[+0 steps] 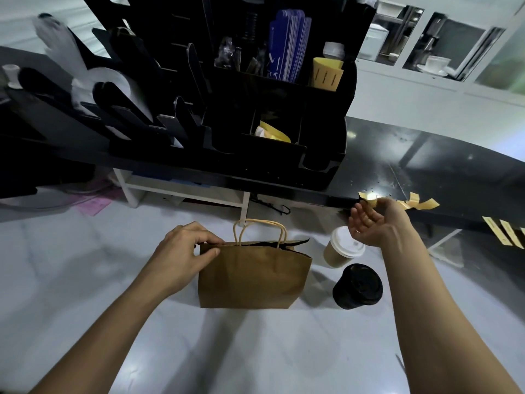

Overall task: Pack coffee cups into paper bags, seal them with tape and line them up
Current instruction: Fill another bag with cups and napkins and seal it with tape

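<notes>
The paper bag [252, 274] is pinched shut by the left hand [189, 251] — ready for sealing — while 1 tape strip [369, 201] is plucked by the right hand [375, 223], other fingers spread.

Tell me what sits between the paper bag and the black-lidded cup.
Nothing: the head view shows only bare white counter between the paper bag and the black-lidded cup. The white-lidded cup stands behind that gap, not in it.

Left grip [189, 249] pinched, arm outstretched; right grip [376, 223] raised, fingers loosely curled
</notes>
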`<state>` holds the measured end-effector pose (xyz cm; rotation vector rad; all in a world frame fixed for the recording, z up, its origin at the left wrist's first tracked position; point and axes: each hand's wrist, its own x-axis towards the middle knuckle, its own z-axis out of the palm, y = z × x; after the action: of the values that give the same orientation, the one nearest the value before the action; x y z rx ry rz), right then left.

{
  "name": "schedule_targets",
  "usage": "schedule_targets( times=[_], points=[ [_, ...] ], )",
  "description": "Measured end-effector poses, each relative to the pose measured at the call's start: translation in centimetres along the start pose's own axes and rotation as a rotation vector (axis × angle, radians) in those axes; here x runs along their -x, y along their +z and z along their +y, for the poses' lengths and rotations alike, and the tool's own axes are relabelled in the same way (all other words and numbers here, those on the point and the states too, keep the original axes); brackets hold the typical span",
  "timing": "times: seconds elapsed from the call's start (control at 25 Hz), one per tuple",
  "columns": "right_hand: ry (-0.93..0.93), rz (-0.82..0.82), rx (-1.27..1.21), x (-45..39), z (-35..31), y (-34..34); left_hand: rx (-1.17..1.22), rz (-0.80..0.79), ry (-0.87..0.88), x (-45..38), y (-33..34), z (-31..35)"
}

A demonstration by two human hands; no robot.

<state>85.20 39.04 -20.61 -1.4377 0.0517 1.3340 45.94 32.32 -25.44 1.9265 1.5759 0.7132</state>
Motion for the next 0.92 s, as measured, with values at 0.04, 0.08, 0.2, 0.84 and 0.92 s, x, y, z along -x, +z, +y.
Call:
schedule_targets(
  times=[0.04, 0.08, 0.2, 0.84, 0.92],
  points=[
    [0.009, 0.005, -0.009, -0.2, 0.0, 0.0, -0.001, 0.000, 0.001, 0.0, 0.0, 0.0],
    [0.015, 0.007, -0.015, -0.4, -0.1, -0.1, -0.004, -0.002, 0.000, 0.0, 0.0, 0.0],
    [0.011, 0.006, -0.002, -0.8, -0.1, 0.0, 0.000, -0.005, -0.002, -0.1, 0.1, -0.2],
    [-0.107, -0.088, 0.067, 0.5, 1.3, 0.3, 0.010, 0.011, 0.046, 0.1, -0.1, -1.3],
    [-0.133, -0.127, 0.145, 1.7, 3.1, 0.3, 0.031, 0.016, 0.057, 0.2, 0.0, -1.2]
  ],
)
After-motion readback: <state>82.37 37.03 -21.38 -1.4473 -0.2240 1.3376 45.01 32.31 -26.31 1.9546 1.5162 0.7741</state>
